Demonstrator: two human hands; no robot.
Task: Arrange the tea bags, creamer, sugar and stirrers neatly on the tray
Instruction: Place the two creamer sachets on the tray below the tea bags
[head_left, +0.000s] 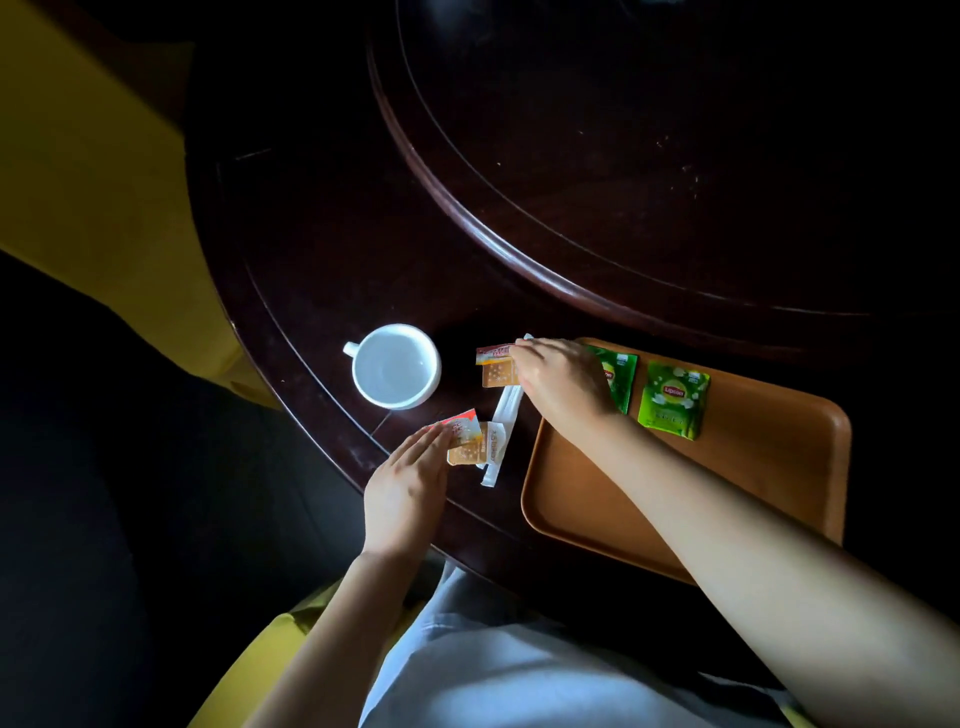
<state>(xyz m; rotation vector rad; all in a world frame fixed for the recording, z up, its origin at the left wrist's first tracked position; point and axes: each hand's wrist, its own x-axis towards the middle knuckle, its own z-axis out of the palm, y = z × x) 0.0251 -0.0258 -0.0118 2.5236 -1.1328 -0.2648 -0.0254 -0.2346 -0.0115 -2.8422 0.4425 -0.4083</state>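
An orange-brown tray (753, 488) lies at the table's right front. Two green tea bags rest on its far end: one (674, 399) in full view, the other (620, 376) partly under my right hand. My right hand (563, 382) reaches left past the tray, fingertips pinching a red and orange sachet (497, 366) on the table. My left hand (408, 493) touches a second red and orange sachet (465, 439) with its fingertips. White wrapped stirrers (501, 434) lie between the two sachets, beside a pale packet (495, 444).
An empty white cup (394, 365) stands left of the sachets. A raised round turntable (519, 228) fills the dark wooden table's middle behind them. Yellow chair upholstery (98, 171) shows at the left. My lap in pale cloth (519, 670) is below.
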